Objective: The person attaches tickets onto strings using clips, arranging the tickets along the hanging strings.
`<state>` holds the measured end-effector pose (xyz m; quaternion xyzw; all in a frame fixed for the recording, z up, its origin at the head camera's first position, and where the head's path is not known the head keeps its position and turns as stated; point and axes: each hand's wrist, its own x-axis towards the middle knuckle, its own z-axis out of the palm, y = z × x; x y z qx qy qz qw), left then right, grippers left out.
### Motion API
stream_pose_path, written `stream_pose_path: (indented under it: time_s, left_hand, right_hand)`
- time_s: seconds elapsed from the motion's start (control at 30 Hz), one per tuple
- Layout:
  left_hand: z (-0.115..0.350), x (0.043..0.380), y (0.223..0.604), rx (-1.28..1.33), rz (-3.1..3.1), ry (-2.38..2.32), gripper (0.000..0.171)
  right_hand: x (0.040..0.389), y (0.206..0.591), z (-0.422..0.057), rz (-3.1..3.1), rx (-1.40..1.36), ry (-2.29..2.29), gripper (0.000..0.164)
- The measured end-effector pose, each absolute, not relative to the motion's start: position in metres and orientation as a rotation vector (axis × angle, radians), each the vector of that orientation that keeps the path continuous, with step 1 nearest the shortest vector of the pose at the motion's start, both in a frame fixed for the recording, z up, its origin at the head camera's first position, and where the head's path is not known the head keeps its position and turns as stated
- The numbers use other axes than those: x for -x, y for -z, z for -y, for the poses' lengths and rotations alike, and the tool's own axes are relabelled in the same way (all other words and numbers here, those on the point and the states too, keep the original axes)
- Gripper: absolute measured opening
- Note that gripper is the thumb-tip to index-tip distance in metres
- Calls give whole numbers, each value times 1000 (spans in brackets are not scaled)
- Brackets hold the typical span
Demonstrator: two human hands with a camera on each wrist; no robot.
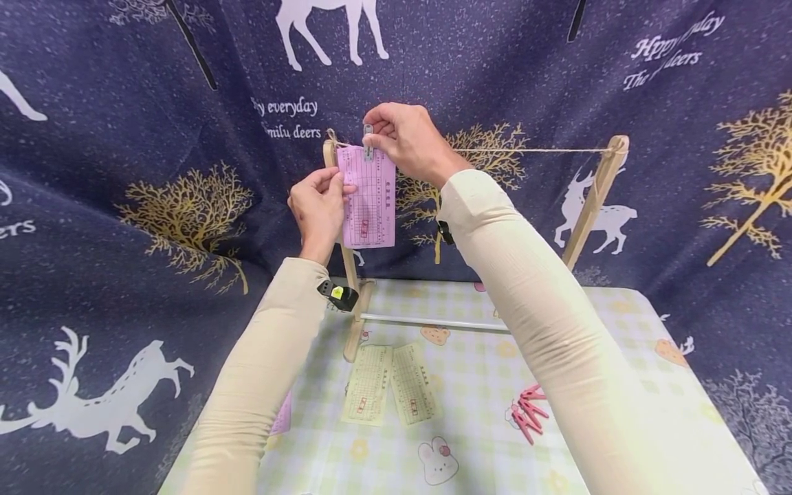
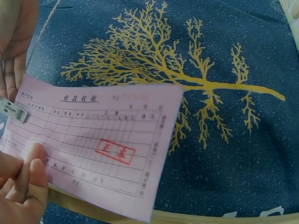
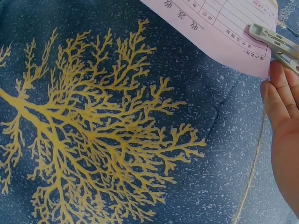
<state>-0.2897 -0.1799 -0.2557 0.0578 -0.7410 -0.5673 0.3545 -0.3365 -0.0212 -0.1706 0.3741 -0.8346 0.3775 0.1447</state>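
A pink receipt slip [image 1: 371,199] hangs at the left end of a string [image 1: 526,150] tied between two wooden posts. My left hand [image 1: 318,206] pinches the slip's left edge between thumb and fingers; the left wrist view shows the slip [image 2: 93,140] printed with a table and a red stamp. At its top edge a grey clothespin [image 1: 368,144] sits on the paper, and my right hand [image 1: 411,141] pinches the clothespin's upper end. Seen from the right wrist, the clothespin [image 3: 268,37] lies across the slip's edge beside the string [image 3: 252,172].
Two yellow slips [image 1: 368,385] lie on the checked tablecloth [image 1: 482,426], with several pink clothespins [image 1: 529,412] to their right. Part of another pink slip [image 1: 282,416] shows beside the left sleeve. A white rod [image 1: 433,322] runs low near the right wooden post [image 1: 594,199].
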Motion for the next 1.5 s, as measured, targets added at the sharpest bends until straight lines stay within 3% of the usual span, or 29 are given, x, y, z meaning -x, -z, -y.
stream_pose_path:
  time_s: [0.27,0.73,1.2,1.5]
  left_hand:
    - [181,288,256,-159,1900,1452,18]
    - [194,282,267,-155,1935,1349,20]
    - [195,277,280,41,2067,1299,22]
    - [203,268,294,199,2166,1274,21]
  right_hand:
    - [335,169,22,2499,-1008,-1102,41]
    - [329,163,14,2544,-990,-1062,48]
    - [320,167,-28,2526,-972,-980,44]
    - [300,193,-75,2405,-1103,-824,32]
